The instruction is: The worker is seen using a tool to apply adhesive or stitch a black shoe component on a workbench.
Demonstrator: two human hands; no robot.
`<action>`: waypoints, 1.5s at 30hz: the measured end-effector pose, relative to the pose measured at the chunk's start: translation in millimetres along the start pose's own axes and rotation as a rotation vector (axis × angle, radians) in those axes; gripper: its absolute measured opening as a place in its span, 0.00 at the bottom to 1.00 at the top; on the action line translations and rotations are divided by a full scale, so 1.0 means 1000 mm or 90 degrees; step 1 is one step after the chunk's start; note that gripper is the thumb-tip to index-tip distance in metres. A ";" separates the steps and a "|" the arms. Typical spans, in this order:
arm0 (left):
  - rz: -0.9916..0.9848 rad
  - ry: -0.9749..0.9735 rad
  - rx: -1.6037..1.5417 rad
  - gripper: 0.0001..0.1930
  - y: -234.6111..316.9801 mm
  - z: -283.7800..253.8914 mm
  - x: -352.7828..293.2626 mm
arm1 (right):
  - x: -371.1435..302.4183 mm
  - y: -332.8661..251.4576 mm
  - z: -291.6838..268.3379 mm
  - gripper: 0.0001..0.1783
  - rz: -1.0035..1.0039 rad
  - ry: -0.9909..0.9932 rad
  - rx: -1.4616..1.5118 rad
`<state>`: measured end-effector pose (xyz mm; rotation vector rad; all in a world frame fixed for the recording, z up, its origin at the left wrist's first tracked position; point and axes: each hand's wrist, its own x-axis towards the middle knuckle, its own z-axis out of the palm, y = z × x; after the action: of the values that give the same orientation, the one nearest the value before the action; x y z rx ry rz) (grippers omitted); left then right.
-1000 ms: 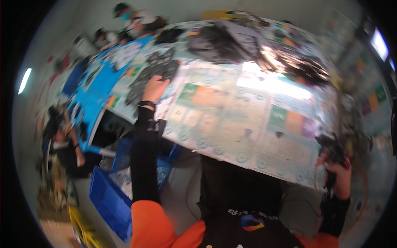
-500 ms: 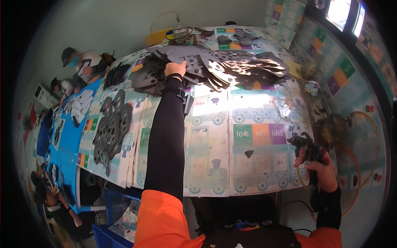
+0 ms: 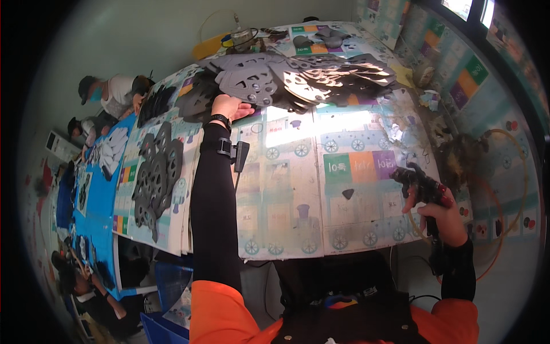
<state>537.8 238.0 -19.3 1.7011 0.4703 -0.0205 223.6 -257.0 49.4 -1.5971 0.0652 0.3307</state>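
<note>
My left hand (image 3: 231,107) is at the near edge of a pile of flat grey cut-out pieces (image 3: 344,80) with holes. Its fingers are closed on the lower edge of one grey cut-out piece (image 3: 247,85), which lies over the pile's left part. Over the table's right edge, my right hand (image 3: 444,221) is wrapped round a spray gun (image 3: 421,186), black and crusted with some red on it. A thin hose hangs near that hand.
More grey cut-out pieces (image 3: 156,178) lie on the table's left side. A small dark scrap (image 3: 348,194) is on the printed table covering (image 3: 281,200). At the back stand a clear pot (image 3: 243,37) and a yellow container (image 3: 209,46). Co-workers (image 3: 117,94) are at the blue table (image 3: 100,198).
My left hand has drawn back toward me and slightly left, with a grey cut-out piece at its fingers. My right hand still holds the spray gun. The view has shifted slightly.
</note>
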 end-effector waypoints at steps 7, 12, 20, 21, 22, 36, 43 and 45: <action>0.009 0.019 -0.075 0.17 -0.005 -0.025 -0.008 | 0.002 0.001 -0.010 0.23 -0.023 -0.049 0.012; 0.326 0.460 0.607 0.24 0.009 -0.009 -0.037 | -0.013 0.001 -0.021 0.24 -0.027 -0.047 0.011; 0.553 -0.174 0.301 0.21 0.114 -0.024 -0.177 | -0.014 0.004 -0.031 0.26 -0.040 -0.024 -0.016; 0.568 -0.200 0.375 0.22 0.106 -0.004 -0.196 | -0.012 0.003 -0.027 0.26 -0.043 -0.038 -0.013; 0.659 -0.324 0.483 0.21 0.093 0.021 -0.189 | -0.013 0.002 -0.023 0.26 -0.029 -0.039 -0.027; 0.311 -0.057 0.666 0.24 -0.132 0.082 -0.359 | -0.010 0.009 -0.009 0.25 0.154 -0.109 -0.049; 0.147 -0.049 0.208 0.11 -0.148 0.103 -0.366 | 0.006 0.011 0.012 0.24 0.177 -0.168 -0.070; 0.175 -0.005 0.192 0.10 -0.154 0.101 -0.371 | 0.010 0.005 0.022 0.24 0.216 -0.187 -0.083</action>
<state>174.4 50.0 -82.3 2.0495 0.2315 0.1068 228.5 -233.6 41.5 -1.6484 0.0899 0.8455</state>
